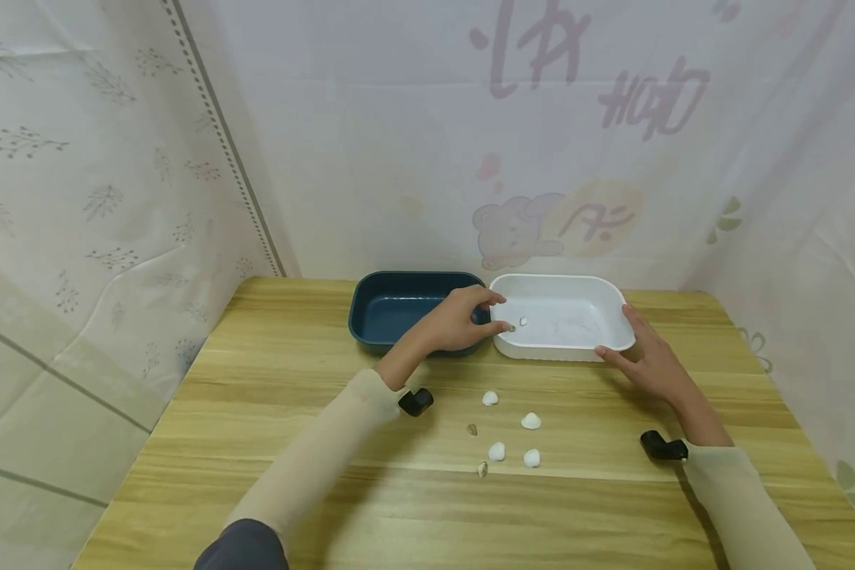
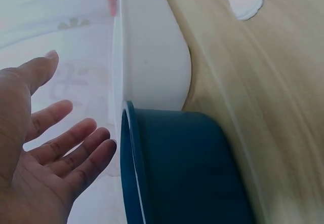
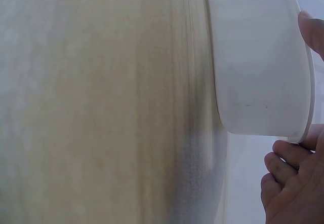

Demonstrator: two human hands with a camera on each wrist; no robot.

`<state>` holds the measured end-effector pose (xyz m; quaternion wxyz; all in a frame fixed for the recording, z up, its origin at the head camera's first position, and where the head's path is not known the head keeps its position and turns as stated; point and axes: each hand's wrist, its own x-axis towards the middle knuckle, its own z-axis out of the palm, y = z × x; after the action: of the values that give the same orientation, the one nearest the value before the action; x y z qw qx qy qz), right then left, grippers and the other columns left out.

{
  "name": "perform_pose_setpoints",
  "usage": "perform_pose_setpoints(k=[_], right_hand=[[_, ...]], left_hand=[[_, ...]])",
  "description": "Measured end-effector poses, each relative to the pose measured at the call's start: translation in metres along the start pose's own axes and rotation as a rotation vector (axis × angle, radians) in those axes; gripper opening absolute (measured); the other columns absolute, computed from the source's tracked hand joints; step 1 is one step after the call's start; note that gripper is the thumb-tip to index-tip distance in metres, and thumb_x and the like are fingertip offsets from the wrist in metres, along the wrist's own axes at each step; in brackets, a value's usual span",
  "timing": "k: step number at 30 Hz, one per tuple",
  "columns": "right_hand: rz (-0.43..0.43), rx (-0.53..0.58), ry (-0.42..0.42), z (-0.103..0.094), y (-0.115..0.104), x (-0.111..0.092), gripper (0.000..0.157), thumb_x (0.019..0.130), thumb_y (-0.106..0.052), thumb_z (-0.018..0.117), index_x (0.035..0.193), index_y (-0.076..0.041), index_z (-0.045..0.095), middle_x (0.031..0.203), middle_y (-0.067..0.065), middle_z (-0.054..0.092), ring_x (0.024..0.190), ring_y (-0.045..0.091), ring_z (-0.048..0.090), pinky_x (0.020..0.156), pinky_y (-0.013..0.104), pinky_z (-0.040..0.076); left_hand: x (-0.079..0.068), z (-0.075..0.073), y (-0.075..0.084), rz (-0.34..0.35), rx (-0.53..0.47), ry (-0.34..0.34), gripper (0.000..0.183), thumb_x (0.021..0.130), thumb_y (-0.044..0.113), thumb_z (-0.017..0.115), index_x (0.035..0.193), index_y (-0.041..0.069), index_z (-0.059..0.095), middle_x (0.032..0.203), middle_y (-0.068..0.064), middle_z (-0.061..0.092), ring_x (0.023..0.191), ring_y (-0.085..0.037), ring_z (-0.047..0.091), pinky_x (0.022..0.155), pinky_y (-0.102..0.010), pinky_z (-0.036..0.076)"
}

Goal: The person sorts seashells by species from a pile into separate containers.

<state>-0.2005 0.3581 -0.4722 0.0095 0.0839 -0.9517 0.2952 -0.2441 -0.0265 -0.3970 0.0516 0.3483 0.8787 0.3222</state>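
Observation:
The left hand [image 1: 459, 321] hovers across the gap between the blue basin [image 1: 359, 326] and the white basin [image 1: 563, 348], fingertips over the white basin's left end. Its thumb and fingers are spread apart, with nothing between them in the left wrist view. Just past the thumb tip, a small white piece [image 1: 523, 321] shows against the white basin's inside. The right hand [image 1: 648, 356] grips the white basin's right front corner, thumb at the front rim and fingers along the right end. In the right wrist view, those fingers [image 3: 283, 165] bend against the basin's end.
Several white shells [image 1: 530, 421] lie scattered on the wooden table [image 1: 256, 427] in front of the basins. Two small brown shells [image 1: 473, 429] lie among them. A patterned cloth [image 1: 370, 158] hangs behind the table and along both sides.

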Motion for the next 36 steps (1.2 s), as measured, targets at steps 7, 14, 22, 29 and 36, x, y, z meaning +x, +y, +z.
perform_pose_setpoints(k=[7, 14, 22, 29, 36], right_hand=[[-0.001, 0.005, -0.002, 0.000, -0.001, -0.001, 0.102, 0.097, -0.049, 0.067, 0.166, -0.011, 0.002, 0.170, 0.025, 0.008, 0.151, 0.058, 0.015, 0.112, 0.079, 0.021], [0.003, 0.002, 0.004, 0.000, 0.000, -0.002, 0.102, 0.097, -0.049, 0.067, 0.166, -0.011, 0.002, 0.170, 0.025, 0.008, 0.151, 0.058, 0.015, 0.112, 0.079, 0.021], [-0.004, 0.001, 0.002, 0.000, 0.001, 0.001, 0.102, 0.097, -0.049, 0.067, 0.166, -0.012, 0.002, 0.170, 0.024, 0.008, 0.151, 0.057, 0.015, 0.112, 0.079, 0.022], [-0.008, 0.002, -0.001, 0.000, 0.001, 0.000, 0.102, 0.097, -0.049, 0.067, 0.166, -0.011, 0.001, 0.171, 0.024, 0.007, 0.152, 0.057, 0.015, 0.112, 0.079, 0.022], [-0.015, 0.001, -0.001, -0.001, 0.001, 0.000, 0.102, 0.097, -0.048, 0.067, 0.166, -0.010, 0.002, 0.170, 0.025, 0.008, 0.151, 0.058, 0.016, 0.112, 0.079, 0.022]], left_hand=[[-0.018, 0.004, 0.002, 0.022, -0.015, -0.034, 0.054, 0.098, 0.036, 0.070, 0.144, 0.012, 0.058, 0.133, -0.009, 0.061, 0.124, -0.030, 0.059, 0.098, -0.040, 0.052], [-0.039, 0.012, 0.006, 0.030, -0.043, -0.036, 0.054, 0.097, 0.035, 0.072, 0.144, 0.012, 0.058, 0.132, -0.013, 0.062, 0.119, -0.028, 0.060, 0.099, -0.041, 0.052], [-0.062, 0.019, 0.009, -0.008, -0.020, 0.001, 0.051, 0.096, 0.037, 0.073, 0.141, 0.015, 0.061, 0.138, -0.009, 0.061, 0.124, -0.027, 0.060, 0.104, -0.042, 0.052], [-0.085, 0.027, 0.009, 0.028, -0.091, 0.005, 0.049, 0.095, 0.031, 0.076, 0.139, 0.013, 0.063, 0.130, -0.007, 0.064, 0.122, -0.027, 0.062, 0.101, -0.043, 0.054], [-0.101, 0.044, 0.000, 0.028, -0.135, -0.046, 0.043, 0.092, 0.025, 0.079, 0.130, 0.007, 0.068, 0.113, -0.013, 0.069, 0.103, -0.026, 0.065, 0.087, -0.035, 0.055]])
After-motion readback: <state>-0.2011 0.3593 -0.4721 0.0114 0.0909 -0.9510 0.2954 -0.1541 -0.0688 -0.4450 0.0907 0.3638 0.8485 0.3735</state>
